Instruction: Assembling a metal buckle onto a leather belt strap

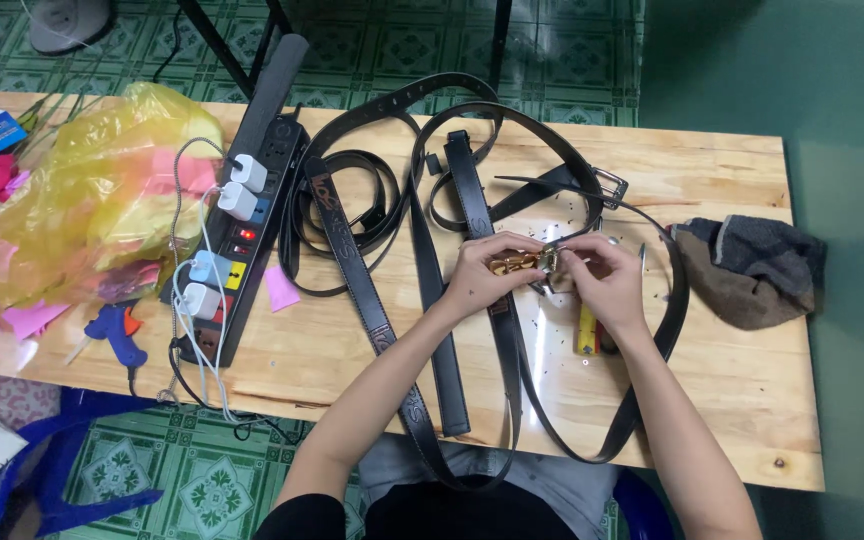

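Two bare hands are meeting over the middle of the pale wooden table (pixel 712 400), pinching a small gold-coloured metal belt buckle (pixel 518 264) between them. The left hand (pixel 482 272) is curling its fingers around the buckle from the left side, and the right hand (pixel 597 275) is gripping the buckle's right end with thumb and fingertips closed narrowly on it. The buckle is sitting at the end of a long black leather belt (pixel 505 340) that is running down from the hands towards the table's near edge, where it is looping over that edge.

Several more black leather belts (pixel 352 215) are lying coiled and crossed towards the far edge of the table, one of them carrying a silver rectangular frame buckle (pixel 610 186) near that edge. Just beside the right wrist, a small yellow tool (pixel 586 330) is lying on the wood; what kind it is cannot be told. A crumpled grey-and-brown cloth (pixel 752 268) is resting at the right edge.

Left of the belts, a long black power strip (pixel 252 215) with white plugs in it is stretching from the far edge to the near edge. A blue glue gun (pixel 114 330) is lying near the left end, below a bulging yellow translucent plastic bag (pixel 82 195). A small pink paper scrap (pixel 280 287) is lying just right of the power strip.
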